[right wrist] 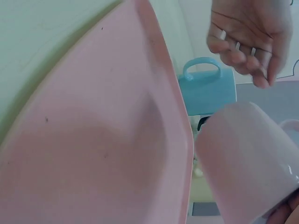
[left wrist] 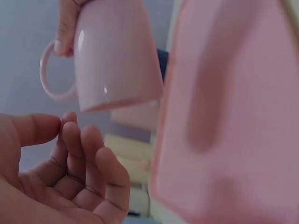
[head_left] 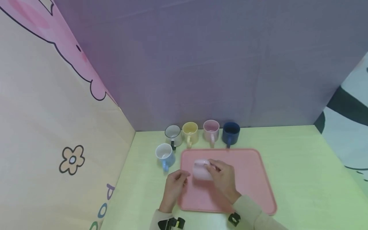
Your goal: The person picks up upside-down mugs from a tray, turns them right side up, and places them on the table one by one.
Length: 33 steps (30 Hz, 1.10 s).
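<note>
My right hand (head_left: pixel 223 179) grips a pale pink mug (head_left: pixel 200 172) at its rim end and holds it on its side above the pink tray (head_left: pixel 244 166). The handle points toward the back, and the mug's base faces my left hand (head_left: pixel 173 187). That left hand is beside the tray's left edge, thumb and fingers loosely curled around nothing. In the left wrist view, its fingertips (left wrist: pixel 72 130) are just short of the mug. From the right wrist, the mug (right wrist: pixel 247 158) appears large, the right fingers partly hidden behind it at the lower corner.
Behind the tray stand a white mug with dark rim (head_left: pixel 173 135), a yellow mug (head_left: pixel 190 132), a pink mug (head_left: pixel 211 130) and a navy mug (head_left: pixel 231 132). A light blue mug (head_left: pixel 165 155) sits left of the tray. A grey-purple wall (head_left: pixel 201 70) closes the back.
</note>
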Each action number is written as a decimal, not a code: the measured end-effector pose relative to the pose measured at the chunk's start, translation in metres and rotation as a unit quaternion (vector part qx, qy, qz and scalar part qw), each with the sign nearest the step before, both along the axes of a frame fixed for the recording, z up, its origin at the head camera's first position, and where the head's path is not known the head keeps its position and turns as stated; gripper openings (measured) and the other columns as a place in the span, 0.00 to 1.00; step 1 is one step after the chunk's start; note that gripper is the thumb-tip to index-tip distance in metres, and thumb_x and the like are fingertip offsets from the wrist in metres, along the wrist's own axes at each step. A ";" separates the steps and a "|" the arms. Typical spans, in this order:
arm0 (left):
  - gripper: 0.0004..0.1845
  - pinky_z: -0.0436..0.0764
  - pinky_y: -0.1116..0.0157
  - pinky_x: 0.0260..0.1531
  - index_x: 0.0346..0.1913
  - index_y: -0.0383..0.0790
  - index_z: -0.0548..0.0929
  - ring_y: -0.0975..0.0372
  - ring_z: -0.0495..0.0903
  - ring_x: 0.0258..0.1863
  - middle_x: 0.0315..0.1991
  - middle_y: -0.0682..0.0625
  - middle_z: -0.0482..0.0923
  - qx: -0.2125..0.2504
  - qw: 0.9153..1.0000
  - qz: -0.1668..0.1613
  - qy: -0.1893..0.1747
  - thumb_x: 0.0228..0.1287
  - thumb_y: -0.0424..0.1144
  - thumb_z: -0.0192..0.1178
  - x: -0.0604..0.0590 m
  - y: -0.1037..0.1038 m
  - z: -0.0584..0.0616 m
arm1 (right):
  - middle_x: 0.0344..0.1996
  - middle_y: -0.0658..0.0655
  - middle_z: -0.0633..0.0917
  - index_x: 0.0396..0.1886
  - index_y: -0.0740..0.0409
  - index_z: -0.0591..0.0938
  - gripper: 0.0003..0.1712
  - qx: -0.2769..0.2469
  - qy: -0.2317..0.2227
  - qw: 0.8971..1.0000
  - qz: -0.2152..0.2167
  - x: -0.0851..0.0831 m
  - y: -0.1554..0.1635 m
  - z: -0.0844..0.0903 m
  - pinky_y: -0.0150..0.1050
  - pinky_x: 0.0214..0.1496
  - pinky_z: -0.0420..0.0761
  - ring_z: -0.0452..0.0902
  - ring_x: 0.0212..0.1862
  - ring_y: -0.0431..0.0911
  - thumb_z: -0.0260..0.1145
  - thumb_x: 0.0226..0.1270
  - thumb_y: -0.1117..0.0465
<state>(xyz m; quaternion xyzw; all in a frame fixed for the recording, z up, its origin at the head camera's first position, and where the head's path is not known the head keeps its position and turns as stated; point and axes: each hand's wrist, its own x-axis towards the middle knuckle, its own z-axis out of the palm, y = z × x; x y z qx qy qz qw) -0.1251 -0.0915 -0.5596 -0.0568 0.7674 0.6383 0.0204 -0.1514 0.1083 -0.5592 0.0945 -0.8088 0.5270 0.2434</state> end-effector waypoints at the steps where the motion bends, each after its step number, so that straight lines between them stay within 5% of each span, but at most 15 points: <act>1: 0.11 0.77 0.73 0.24 0.41 0.32 0.88 0.65 0.76 0.24 0.26 0.40 0.81 0.009 1.000 -0.003 0.007 0.74 0.36 0.60 -0.001 0.003 0.003 | 0.18 0.47 0.83 0.39 0.59 0.92 0.13 -0.005 0.012 1.000 -0.002 0.000 0.000 0.000 0.26 0.21 0.70 0.68 0.21 0.32 0.82 0.52 0.66; 7: 0.12 0.80 0.71 0.28 0.42 0.29 0.87 0.66 0.76 0.26 0.27 0.43 0.80 0.043 0.998 -0.036 0.019 0.75 0.36 0.59 -0.010 0.020 0.021 | 0.16 0.48 0.77 0.39 0.62 0.92 0.13 -0.023 0.094 0.995 0.003 0.001 0.002 -0.001 0.22 0.21 0.66 0.65 0.21 0.34 0.80 0.51 0.71; 13: 0.17 0.80 0.70 0.29 0.46 0.25 0.86 0.65 0.76 0.27 0.26 0.52 0.79 0.131 0.990 -0.029 -0.030 0.76 0.39 0.57 -0.014 0.030 0.030 | 0.15 0.50 0.72 0.36 0.65 0.91 0.13 -0.015 0.175 0.985 0.003 0.003 0.003 -0.002 0.21 0.23 0.63 0.64 0.20 0.37 0.79 0.48 0.74; 16: 0.17 0.78 0.72 0.27 0.45 0.27 0.85 0.66 0.76 0.26 0.26 0.54 0.79 0.218 0.974 -0.016 -0.066 0.75 0.42 0.58 -0.014 0.034 0.032 | 0.16 0.47 0.71 0.36 0.61 0.92 0.08 0.032 0.215 0.976 -0.030 0.003 0.005 -0.003 0.24 0.24 0.62 0.62 0.22 0.36 0.77 0.54 0.67; 21: 0.10 0.73 0.74 0.25 0.37 0.41 0.84 0.68 0.74 0.24 0.27 0.56 0.79 0.350 0.929 -0.013 -0.123 0.74 0.44 0.61 -0.012 0.040 0.036 | 0.16 0.47 0.70 0.35 0.59 0.92 0.14 0.094 0.282 0.953 -0.064 0.003 0.009 -0.004 0.31 0.24 0.61 0.60 0.22 0.39 0.70 0.70 0.53; 26: 0.09 0.70 0.75 0.25 0.39 0.46 0.82 0.70 0.71 0.24 0.28 0.58 0.78 0.415 0.894 -0.018 -0.165 0.74 0.47 0.60 -0.011 0.048 0.042 | 0.17 0.48 0.73 0.34 0.60 0.92 0.18 0.119 0.314 0.939 -0.067 0.004 0.011 -0.002 0.36 0.24 0.65 0.64 0.21 0.43 0.67 0.73 0.51; 30: 0.09 0.69 0.75 0.27 0.43 0.46 0.82 0.70 0.71 0.26 0.28 0.58 0.77 0.439 0.881 -0.024 -0.177 0.74 0.47 0.60 -0.012 0.054 0.049 | 0.17 0.49 0.75 0.34 0.61 0.91 0.18 0.114 0.320 0.939 -0.060 0.006 0.012 -0.002 0.37 0.25 0.67 0.66 0.21 0.45 0.67 0.73 0.52; 33: 0.08 0.70 0.76 0.26 0.40 0.46 0.84 0.70 0.71 0.24 0.25 0.58 0.77 0.437 0.885 -0.027 -0.160 0.75 0.45 0.60 -0.014 0.057 0.053 | 0.18 0.49 0.77 0.36 0.61 0.92 0.18 0.101 0.303 0.946 -0.053 0.007 0.014 -0.002 0.34 0.26 0.67 0.67 0.22 0.43 0.67 0.74 0.52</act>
